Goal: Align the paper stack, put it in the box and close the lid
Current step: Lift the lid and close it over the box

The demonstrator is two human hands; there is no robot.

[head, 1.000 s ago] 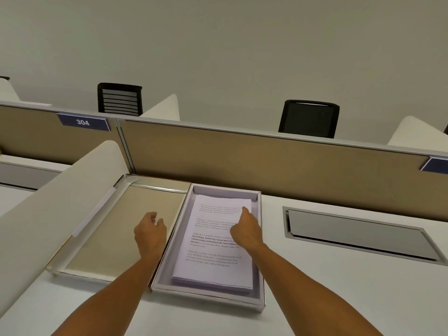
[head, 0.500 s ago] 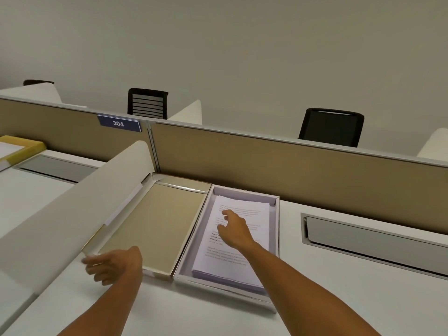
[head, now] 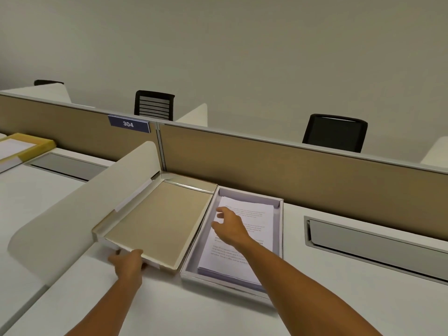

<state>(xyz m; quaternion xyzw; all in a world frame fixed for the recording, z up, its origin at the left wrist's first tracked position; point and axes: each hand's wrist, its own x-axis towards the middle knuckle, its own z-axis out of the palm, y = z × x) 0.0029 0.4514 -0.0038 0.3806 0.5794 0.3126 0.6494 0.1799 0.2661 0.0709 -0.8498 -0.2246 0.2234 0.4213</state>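
A white stack of printed paper (head: 252,219) lies inside the shallow white box (head: 278,229) on the desk. The box's beige lid (head: 160,221) lies open flat to the left of it, joined along the box's left edge. My left hand (head: 128,263) grips the lid's near edge, fingers under it, and that edge looks slightly raised off the desk. My right hand (head: 230,227) hovers over the upper left part of the paper stack with fingers spread, holding nothing.
A curved white side divider (head: 72,209) stands just left of the lid. A beige partition (head: 291,170) runs behind the box. A grey cable tray (head: 375,241) is set into the desk at right. A yellow-edged box (head: 21,146) sits on the neighbouring desk, far left.
My left hand moved from above the lid down to its near edge and took hold of it. My right hand shifted left over the paper and spread its fingers. The view swung left.
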